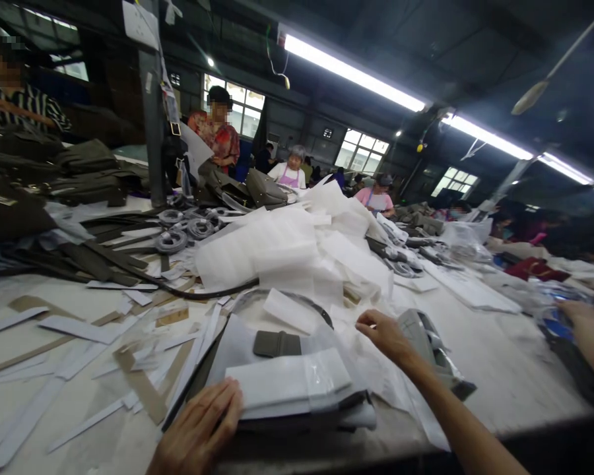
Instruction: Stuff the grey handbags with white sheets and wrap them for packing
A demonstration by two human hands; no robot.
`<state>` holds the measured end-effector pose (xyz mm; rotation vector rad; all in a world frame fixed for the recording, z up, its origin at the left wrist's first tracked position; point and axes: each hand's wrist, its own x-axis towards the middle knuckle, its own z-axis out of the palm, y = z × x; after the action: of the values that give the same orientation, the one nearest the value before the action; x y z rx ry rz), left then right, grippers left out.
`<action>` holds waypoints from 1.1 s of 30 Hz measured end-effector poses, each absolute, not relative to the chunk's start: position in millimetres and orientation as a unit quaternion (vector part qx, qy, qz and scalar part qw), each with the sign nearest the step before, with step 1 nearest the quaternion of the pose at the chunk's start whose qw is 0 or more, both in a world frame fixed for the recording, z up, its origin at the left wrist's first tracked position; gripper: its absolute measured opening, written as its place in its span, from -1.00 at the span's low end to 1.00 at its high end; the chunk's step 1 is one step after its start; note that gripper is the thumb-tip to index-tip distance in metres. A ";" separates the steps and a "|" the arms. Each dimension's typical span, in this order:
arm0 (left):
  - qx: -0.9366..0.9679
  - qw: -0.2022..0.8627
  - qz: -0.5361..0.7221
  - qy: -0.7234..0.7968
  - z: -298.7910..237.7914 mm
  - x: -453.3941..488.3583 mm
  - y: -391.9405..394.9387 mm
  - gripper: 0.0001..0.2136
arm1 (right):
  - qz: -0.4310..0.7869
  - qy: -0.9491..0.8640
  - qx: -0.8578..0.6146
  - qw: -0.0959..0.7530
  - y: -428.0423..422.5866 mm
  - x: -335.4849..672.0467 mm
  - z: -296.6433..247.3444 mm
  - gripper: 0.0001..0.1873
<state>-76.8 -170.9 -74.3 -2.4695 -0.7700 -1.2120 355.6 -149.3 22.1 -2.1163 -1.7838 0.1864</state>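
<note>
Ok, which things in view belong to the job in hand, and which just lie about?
Job in hand:
white wrap, touched by the left hand
dark flap beyond it
white sheets near the right hand, probably

Lying about:
paper strips
coiled straps
dark bags, far left

The head view looks forward and down, seemingly close above a table (505,356).

lamps (354,72) glow overhead, windows (361,152) shine at the back, a post (152,125) rises at the left beside dark bags (96,185), grey coils (182,242) lie near it, and a person in red (226,144) is behind them.
</note>
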 end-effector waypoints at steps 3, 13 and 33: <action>-0.861 0.162 -0.404 -0.263 -75.3 -78.5 -170.1 -0.59 | 0.046 -0.640 -0.754 0.138 -127.5 350.2 1.8 -0.67; -0.861 0.191 -0.403 -0.244 -75.1 -80.5 -165.9 -0.57 | 0.014 -0.581 -0.798 0.160 -106.8 353.4 -11.1 -0.79; -0.843 0.148 -0.438 -0.276 -61.1 -67.7 -179.3 -0.66 | 0.652 -0.510 -0.509 0.236 -257.0 150.9 77.0 -0.65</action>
<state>-67.7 -179.3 -61.1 -2.4244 -0.7934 -1.2583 150.9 -257.0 77.0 -1.3966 -1.3994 1.7876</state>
